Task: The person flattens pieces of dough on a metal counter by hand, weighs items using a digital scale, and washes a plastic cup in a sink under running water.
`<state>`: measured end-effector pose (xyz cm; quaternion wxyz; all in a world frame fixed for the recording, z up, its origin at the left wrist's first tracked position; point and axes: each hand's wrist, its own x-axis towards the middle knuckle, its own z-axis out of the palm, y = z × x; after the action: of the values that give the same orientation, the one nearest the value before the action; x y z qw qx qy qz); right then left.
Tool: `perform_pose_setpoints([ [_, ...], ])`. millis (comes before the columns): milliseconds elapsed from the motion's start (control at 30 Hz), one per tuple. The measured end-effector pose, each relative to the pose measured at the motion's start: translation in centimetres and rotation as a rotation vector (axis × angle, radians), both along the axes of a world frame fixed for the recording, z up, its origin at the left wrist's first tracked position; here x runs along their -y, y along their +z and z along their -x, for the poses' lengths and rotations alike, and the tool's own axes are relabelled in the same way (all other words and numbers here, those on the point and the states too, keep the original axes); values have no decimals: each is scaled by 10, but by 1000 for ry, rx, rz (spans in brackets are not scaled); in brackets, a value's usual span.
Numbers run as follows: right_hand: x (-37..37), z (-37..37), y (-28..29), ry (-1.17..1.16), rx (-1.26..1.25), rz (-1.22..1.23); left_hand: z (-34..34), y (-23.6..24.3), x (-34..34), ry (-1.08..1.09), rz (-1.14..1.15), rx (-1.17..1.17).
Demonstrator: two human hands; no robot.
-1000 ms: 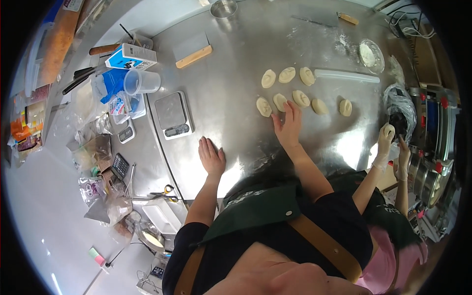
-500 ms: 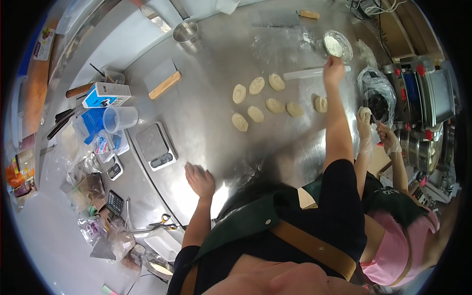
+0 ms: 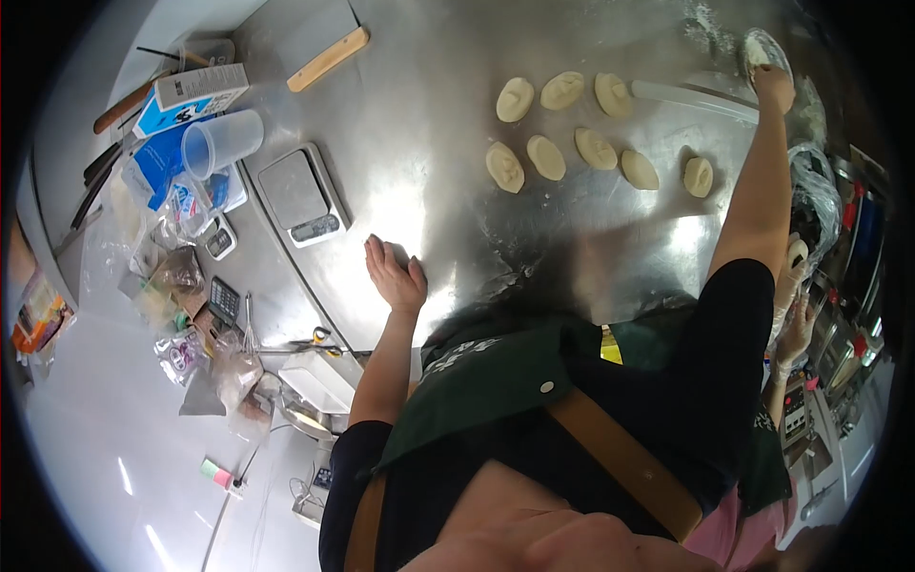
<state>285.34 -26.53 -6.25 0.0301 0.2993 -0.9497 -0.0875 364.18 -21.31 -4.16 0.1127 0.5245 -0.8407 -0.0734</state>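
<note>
Steel tabletop [image 3: 438, 67] bears a flour bowl [image 3: 780, 50] beneath right fingers [image 3: 762, 72], grip unclear; left fingers [image 3: 376, 255] unclenched.

Worn on the head, left of a side-by-side fisheye pair. Looks steeply down past the green apron [image 3: 500, 400] onto the bench [image 3: 429, 91]. Sits close enough to frame both hands [image 3: 396, 283]. Upright, unmirrored. Bends straight edges toward the rim; probably too squeezed at far right to trust.

Near the table's [image 3: 429, 124] right edge, the right hand [image 3: 774, 89] covers part of the bowl [image 3: 783, 55]; its fingertips are hidden, perhaps in the flour [image 3: 757, 48]. The picture's top edge cuts off the scraper [image 3: 328, 59]. The scale's [image 3: 293, 186] screen [image 3: 315, 230] is too small to read.
</note>
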Motion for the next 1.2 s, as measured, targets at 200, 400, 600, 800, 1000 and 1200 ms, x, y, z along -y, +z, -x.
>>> perform_pose_setpoints([
  [200,-34,8,17,-99,-187,60,-3,-2,-1,18,-2,-20],
  [400,-67,-29,45,-349,356,944,-2,-8,-3,47,-12,-52],
  [600,-82,-301,86,-200,1106,1284,-8,-1,-3,61,2,-161],
  [800,-110,-561,112,27,1561,780,19,23,-16,145,-69,-501],
  [1000,-124,-684,109,660,1165,743,63,66,-31,541,-1115,-1669],
  [1200,-113,-704,17,224,311,588,70,83,-45,412,-1552,-1730],
])
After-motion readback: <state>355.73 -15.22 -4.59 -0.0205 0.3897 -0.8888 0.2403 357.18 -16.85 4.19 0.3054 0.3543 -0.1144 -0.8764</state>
